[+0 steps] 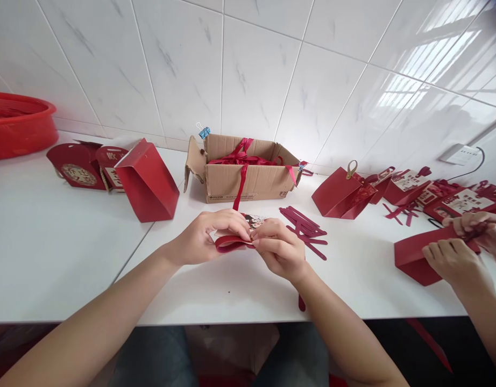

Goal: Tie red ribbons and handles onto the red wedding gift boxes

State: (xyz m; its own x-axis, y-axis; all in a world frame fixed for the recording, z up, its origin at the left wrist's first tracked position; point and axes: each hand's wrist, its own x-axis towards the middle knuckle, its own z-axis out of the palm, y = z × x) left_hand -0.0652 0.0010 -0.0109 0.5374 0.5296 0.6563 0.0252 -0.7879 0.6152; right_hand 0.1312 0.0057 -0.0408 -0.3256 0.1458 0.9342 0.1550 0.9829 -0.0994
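Note:
Between my two hands is a red strap (227,244) bent into a loop, its paler inner face showing. My left hand (210,234) is closed around the loop's side, fingertips on its top. The thumb and fingertips of my right hand (278,244) pinch its other end. Just behind the fingers a card with a printed picture (254,219) shows in part; I cannot tell whether it is joined to the strap. A dark red ribbon (240,188) hangs over the front of a cardboard box (248,185) and ends behind my hands. Several flat dark red strips (306,228) lie beside my right hand.
Red gift boxes stand left (147,183) and right (342,193). A red basin (22,126) sits far left. At the right, another person's hands (458,258) work on a red box (417,252). A tiled wall (256,70) closes off the back of the white table (183,295).

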